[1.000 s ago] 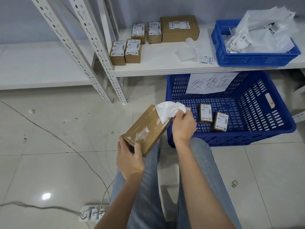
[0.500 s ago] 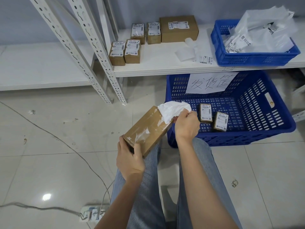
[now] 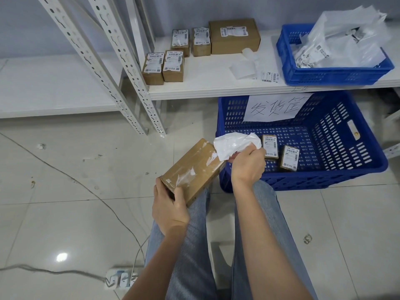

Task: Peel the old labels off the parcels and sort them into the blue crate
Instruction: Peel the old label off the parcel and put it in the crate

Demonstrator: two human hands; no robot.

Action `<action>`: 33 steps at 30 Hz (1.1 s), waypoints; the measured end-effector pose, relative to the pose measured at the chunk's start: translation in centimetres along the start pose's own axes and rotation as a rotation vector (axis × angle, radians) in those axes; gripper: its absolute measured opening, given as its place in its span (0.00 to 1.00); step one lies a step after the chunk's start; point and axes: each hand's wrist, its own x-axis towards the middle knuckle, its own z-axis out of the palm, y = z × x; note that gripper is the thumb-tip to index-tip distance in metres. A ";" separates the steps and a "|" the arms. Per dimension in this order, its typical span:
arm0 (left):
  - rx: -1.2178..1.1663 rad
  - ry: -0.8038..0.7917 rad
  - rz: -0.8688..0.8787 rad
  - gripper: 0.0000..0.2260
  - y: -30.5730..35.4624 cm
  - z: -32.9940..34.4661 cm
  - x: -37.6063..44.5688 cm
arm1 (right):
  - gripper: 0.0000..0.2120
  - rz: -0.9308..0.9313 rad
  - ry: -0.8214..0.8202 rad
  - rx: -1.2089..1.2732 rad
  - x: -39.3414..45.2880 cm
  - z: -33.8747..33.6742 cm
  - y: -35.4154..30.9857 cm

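- The parcel (image 3: 194, 169), a brown taped carton, is held tilted above the person's knees, just left of the blue crate (image 3: 368, 152) on the floor; its far end nearly meets the crate's near-left corner.
- The left hand (image 3: 170, 207) grips the parcel's near end, fingers curled round the corner. The hold covers one end only, so a sharp pull at the far end could twist the carton loose.
- The right hand (image 3: 247, 165) pinches the old label (image 3: 236, 146), a crumpled white sheet, at the parcel's far end beside the crate's near wall. Whether the label is fully free of the carton cannot be told; its lower edge appears to touch the carton top.
- Risk: the label tears and leaves a strip stuck down (white residue and lifted tape already show on the carton face).
- Risk: the clear tape lifts with the label, opening the carton seam.
- Risk: the sticky label clings to the fingers or drops into the crate, where two small parcels (image 3: 279, 152) lie labels-up on its floor.
- Behind the crate, a shelf (image 3: 216, 87) carries labelled boxes (image 3: 173, 66) awaiting treatment, loose peeled labels (image 3: 244, 68), and a smaller blue basket (image 3: 333, 74) of white bags. Judgement: most of the job remains.
- Left of the crate, a cable (image 3: 86, 189) and a power strip (image 3: 121, 278) lie on the floor (a snag hazard for feet when rising).
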 end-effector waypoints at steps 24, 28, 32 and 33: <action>-0.064 -0.023 -0.114 0.20 0.6 0.1 0.1 | 0.33 0.570 -0.400 0.735 -0.9 -0.1 0.4; -0.194 0.036 -0.292 0.11 1.7 0.6 0.1 | 0.29 0.596 -0.603 0.565 -1.3 0.0 1.1; -0.368 0.014 -0.395 0.15 4.8 3.5 2.6 | 0.15 0.592 -0.873 0.654 -1.0 0.5 0.8; -0.396 -0.018 -0.390 0.15 5.8 4.5 3.5 | 0.15 0.572 -0.878 0.698 -0.5 0.9 0.8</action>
